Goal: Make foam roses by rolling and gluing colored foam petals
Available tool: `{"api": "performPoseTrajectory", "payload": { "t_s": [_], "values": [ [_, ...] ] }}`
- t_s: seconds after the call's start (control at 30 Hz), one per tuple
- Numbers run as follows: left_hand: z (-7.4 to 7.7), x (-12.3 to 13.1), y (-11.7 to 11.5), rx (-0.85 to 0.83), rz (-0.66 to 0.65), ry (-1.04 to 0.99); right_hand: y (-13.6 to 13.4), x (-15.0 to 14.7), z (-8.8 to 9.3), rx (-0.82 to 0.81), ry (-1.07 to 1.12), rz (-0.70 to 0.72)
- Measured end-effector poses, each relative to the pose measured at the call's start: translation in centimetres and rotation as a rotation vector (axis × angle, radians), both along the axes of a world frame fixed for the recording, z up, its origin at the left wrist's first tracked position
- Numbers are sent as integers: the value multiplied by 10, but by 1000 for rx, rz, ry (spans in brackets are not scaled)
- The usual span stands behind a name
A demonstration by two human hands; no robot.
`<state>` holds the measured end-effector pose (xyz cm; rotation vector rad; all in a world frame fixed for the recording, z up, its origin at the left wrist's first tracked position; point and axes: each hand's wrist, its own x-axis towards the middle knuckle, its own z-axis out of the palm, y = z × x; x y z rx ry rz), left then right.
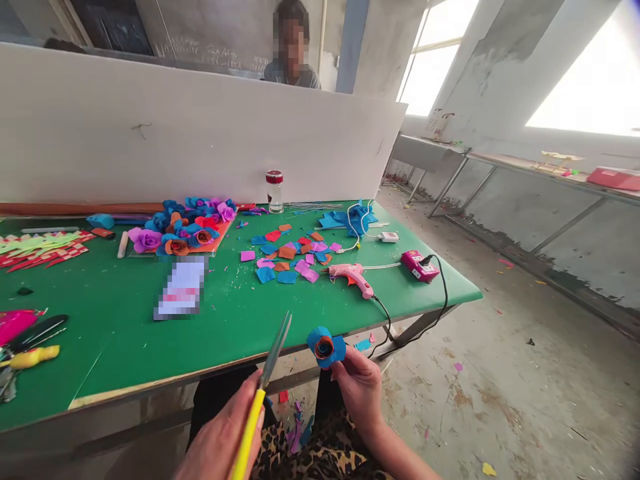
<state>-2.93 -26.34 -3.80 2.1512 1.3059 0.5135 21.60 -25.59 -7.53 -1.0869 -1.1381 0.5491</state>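
My left hand (225, 430) is closed around yellow-handled scissors (271, 363), whose slim metal blades point up and away over the table's front edge. In my right hand (361, 387), the fingers pinch a blue and brown paper flower (324, 347) from below. The flower faces me, with a dark round centre and blue outer petals. It is held just off the table edge, a little right of the blade tips and apart from them. Beyond it on the table lie loose paper petals (287, 277) in blue, orange, red and purple, beside a pink glue gun (353, 275).
Finished paper flowers (177, 230) are heaped at the back left of the green table (240, 300). A phone (183, 288) lies before them. A lidded jar (275, 192) stands by the white partition (200, 127). The glue gun's cord runs to a pink power socket (420, 266). A person (291, 50) is behind the partition.
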Motion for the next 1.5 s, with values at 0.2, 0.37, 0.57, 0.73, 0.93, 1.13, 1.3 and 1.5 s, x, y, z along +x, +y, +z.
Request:
{"api": "performPoseTrajectory", "payload": {
  "t_s": [0.2,0.37,0.57,0.73,0.93,1.13,1.3,1.5],
  "values": [
    [-36,36,-6,222,-57,-88,3,-13,4,-148,310,43],
    [-34,51,-9,216,3,-97,1,-14,7,-218,404,81],
    [-31,65,-16,214,86,-120,-2,-15,2,-243,461,119],
    [-27,68,-17,155,108,-140,-2,-15,2,-240,462,110],
    [-19,71,-18,161,126,-147,-3,-15,0,-247,446,109],
    [-14,76,-19,178,161,-162,-3,-14,-1,-246,444,107],
    [-14,78,-18,155,182,-192,-3,-14,1,-241,454,118],
    [-14,80,-19,143,186,-211,-2,-15,2,-231,446,107]
  ]
}}
